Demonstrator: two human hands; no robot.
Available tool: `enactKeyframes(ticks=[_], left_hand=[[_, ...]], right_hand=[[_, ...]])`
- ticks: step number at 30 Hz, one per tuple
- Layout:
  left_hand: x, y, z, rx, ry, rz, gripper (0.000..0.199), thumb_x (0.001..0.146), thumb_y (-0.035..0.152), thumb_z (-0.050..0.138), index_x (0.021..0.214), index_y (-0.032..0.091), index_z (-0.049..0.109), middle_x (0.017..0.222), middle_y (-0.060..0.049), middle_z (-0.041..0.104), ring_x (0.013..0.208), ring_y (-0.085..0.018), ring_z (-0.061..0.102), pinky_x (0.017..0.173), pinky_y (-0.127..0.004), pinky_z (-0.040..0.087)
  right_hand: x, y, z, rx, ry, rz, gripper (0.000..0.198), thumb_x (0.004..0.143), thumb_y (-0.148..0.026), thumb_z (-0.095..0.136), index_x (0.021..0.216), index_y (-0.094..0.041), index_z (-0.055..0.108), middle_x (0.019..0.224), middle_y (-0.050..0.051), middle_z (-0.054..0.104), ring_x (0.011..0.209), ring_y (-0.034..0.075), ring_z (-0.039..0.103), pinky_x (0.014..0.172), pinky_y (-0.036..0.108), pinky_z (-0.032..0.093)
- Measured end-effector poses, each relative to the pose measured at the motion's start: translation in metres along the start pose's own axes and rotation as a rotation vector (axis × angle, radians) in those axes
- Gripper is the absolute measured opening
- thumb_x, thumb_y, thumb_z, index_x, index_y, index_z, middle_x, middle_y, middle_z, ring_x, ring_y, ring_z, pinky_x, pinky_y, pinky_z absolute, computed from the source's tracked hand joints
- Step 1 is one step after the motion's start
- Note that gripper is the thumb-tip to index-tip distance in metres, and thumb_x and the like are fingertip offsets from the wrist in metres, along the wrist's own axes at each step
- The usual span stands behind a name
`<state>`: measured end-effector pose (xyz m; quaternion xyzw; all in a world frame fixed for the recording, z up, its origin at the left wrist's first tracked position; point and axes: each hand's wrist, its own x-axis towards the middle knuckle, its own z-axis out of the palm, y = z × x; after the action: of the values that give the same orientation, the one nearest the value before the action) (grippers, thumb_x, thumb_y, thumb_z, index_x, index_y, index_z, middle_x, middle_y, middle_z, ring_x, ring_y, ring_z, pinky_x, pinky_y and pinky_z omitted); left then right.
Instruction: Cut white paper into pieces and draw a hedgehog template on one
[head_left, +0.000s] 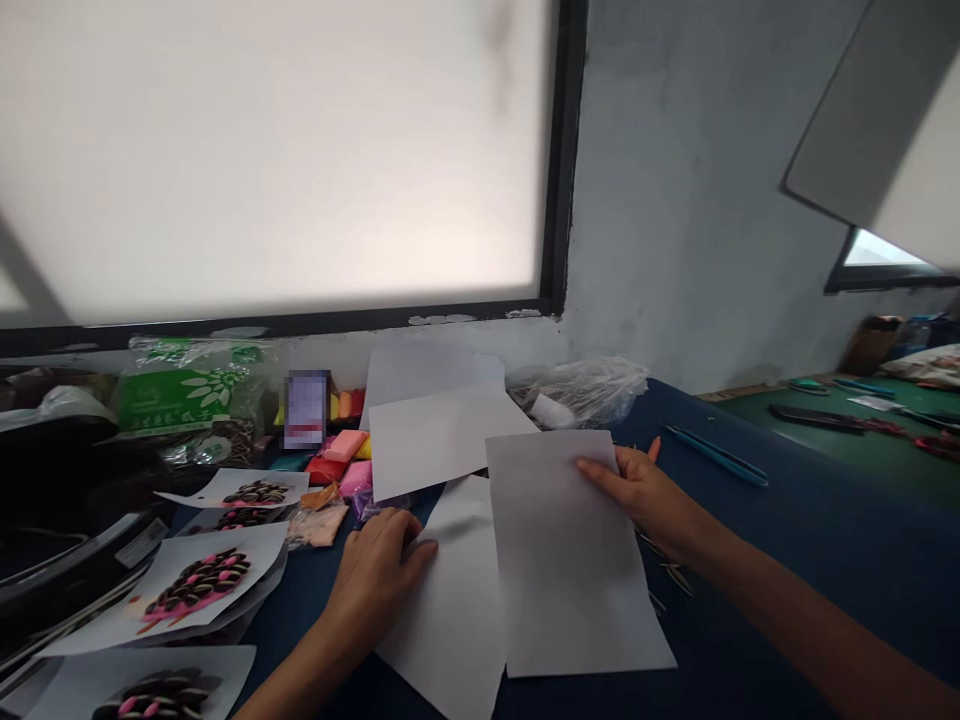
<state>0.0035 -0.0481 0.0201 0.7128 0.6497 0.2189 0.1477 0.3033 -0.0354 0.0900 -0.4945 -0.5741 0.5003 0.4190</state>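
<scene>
My right hand (649, 495) pinches a blank sheet of white paper (566, 560) near its upper right corner, thumb on top and fingers hidden behind. An orange tip, its kind unclear, shows beside those fingers. A second white sheet (450, 600), slightly bent, lies to the left and partly under the first. At its left edge is my left hand (382, 560), fingers curled and thumb over the paper. More blank sheets (442, 440) overlap farther back. To the left are paper sheets (217, 580) bearing dark, white and pink seed-like pieces.
Colourful clay-like packets (341, 455) and a phone-like device (307, 410) with a blurred screen are behind my left hand. A green seed bag (187, 395) stands by the window wall. Blue tweezers (716, 455) lie right on the blue tabletop (810, 560); a crumpled plastic bag (592, 385) is behind.
</scene>
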Motion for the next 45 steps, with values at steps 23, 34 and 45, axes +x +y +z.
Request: enactKeyframes(ticks=[23,34,45], left_hand=[[0.013,-0.02,-0.045,-0.317,0.419,0.022,0.064,0.075,0.036,0.055,0.135,0.015,0.05,0.161,-0.014,0.023,0.149,-0.036,0.01,0.119,-0.052,0.011],[-0.027,0.056,-0.024,-1.05,-0.514,0.108,0.043,0.081,0.057,0.071,0.094,0.017,0.077,0.094,-0.007,0.078,0.094,-0.033,0.07,0.087,-0.04,0.053],[-0.019,0.005,-0.02,-1.14,-0.424,-0.241,0.059,0.067,0.059,0.085,0.106,0.017,0.071,0.09,-0.008,0.078,0.084,-0.029,0.074,0.07,-0.032,0.058]], right_hand=[[-0.005,0.0,0.013,0.053,0.052,0.012,0.012,0.09,-0.027,0.064,0.095,-0.018,0.071,0.087,0.004,0.075,0.078,0.02,0.07,0.071,0.031,0.057],[-0.022,0.002,0.033,0.193,-0.209,-0.069,0.032,0.088,-0.048,0.069,0.097,-0.018,0.073,0.089,0.003,0.073,0.079,0.019,0.068,0.076,0.03,0.055],[-0.003,0.018,0.016,-0.307,0.07,-0.158,0.045,0.087,-0.055,0.061,0.06,-0.021,0.05,0.053,-0.004,0.052,0.049,0.013,0.049,0.049,0.025,0.037]])
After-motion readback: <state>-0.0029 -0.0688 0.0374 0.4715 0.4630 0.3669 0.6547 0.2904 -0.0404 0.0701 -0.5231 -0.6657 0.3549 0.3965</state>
